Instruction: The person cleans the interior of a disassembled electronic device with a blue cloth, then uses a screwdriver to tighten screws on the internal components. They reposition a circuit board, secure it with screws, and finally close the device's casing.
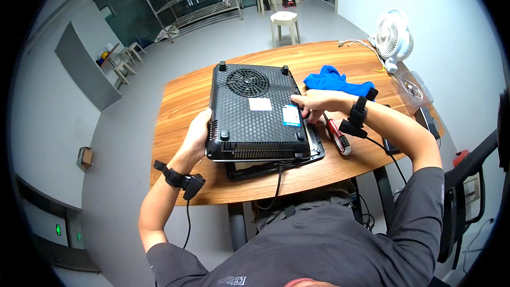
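A black appliance housing [239, 122], which looks like an upturned induction cooker, sits on the table in front of me. Its underside faces up, showing a round fan grille [248, 83], short feet and two labels. Beneath it, a black-framed panel [319, 150] sticks out at the near and right sides. My left hand [199, 134] grips the housing's left edge. At the right edge is my right hand [322, 101], its thumb on top and its other fingers bent down beside the rim, partly hidden. A red-and-black screwdriver [338, 137] lies right of the housing. A black cord [279, 183] hangs from the near side.
The wooden table [180, 103] carries a crumpled blue cloth [337, 81] beyond my right hand. A white fan [392, 37] and a clear plastic container [413, 89] stand at the far right. Cables from both wrist straps hang down. A black chair [452, 218] is on my right.
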Tool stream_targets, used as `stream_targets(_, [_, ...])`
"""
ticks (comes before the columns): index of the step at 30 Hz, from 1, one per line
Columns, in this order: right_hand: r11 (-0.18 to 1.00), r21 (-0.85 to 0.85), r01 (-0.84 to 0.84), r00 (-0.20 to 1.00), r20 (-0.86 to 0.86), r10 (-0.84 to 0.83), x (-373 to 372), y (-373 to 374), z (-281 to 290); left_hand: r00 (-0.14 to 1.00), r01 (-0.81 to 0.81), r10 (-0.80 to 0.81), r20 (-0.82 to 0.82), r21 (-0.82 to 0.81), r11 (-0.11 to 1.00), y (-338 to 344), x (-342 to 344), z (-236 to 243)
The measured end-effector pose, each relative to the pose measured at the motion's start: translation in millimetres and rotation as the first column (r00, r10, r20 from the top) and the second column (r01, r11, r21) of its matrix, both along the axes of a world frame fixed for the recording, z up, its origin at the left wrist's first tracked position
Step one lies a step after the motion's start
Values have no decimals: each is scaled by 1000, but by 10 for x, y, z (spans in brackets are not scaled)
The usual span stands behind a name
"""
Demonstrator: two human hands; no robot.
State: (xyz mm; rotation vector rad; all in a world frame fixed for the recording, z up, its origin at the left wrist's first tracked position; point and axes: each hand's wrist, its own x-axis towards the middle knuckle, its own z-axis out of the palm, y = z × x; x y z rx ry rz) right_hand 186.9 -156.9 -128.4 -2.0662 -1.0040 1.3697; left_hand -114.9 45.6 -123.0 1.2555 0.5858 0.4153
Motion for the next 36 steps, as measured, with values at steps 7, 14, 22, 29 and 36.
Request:
stream_targets(7, [999, 11, 51, 999, 6, -51, 40, -36, -48, 990, -109, 122, 67, -177, 978, -84, 27, -106])
stream_targets(14, [992, 55, 110, 994, -12, -109, -18, 24, -50, 994, 10, 28, 105, -343, 939, 116, -30, -252])
stream_targets(22, [993, 85, 84, 993, 78, -91, 148, 2, -163, 994, -42, 11, -107, -295, 955, -77, -71, -334])
stream_targets(29, [991, 102, 88, 990, 101, -99, 93, -19, -94, 874, 232, -51, -484, 323, 917, -6, -166, -363])
stream_targets(36, [990, 63, 126, 983, 126, -133, -92, -42, 71, 815, 379, 128, -565, 687, 620, -4, -147, -345])
